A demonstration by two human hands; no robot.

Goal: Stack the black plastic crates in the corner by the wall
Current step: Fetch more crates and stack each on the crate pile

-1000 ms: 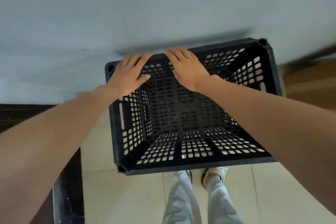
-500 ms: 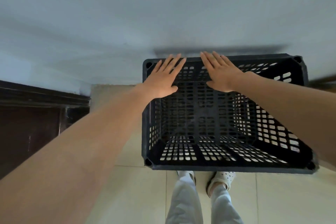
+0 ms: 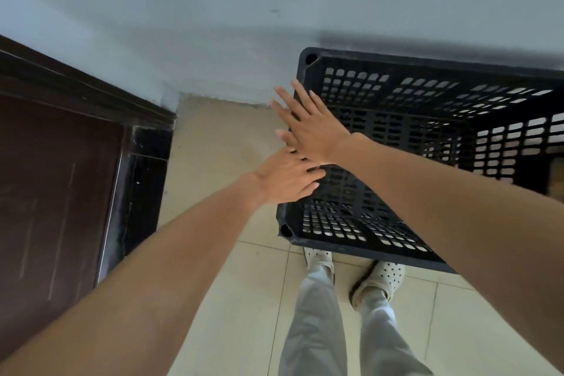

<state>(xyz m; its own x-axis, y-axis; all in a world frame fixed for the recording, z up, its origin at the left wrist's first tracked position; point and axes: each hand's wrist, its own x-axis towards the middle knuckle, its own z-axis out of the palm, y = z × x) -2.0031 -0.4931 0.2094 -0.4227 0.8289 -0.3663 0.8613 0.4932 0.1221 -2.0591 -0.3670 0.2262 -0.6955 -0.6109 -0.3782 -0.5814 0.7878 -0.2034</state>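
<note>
While the black crate is sitting against the wall, both hands are resting flat at its left edge, left hand under right hand, fingers spread, holding nothing.

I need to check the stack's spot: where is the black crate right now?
In the head view, the black crate sits right of centre against the wall, both hands at its left rim, the dark door far left.

Both bare forearms stretched forward. Right hand flat, fingers straight and spread, crossing above left hand. Left hand palm down, fingers loosely extended. Neither hand gripping anything.
</note>
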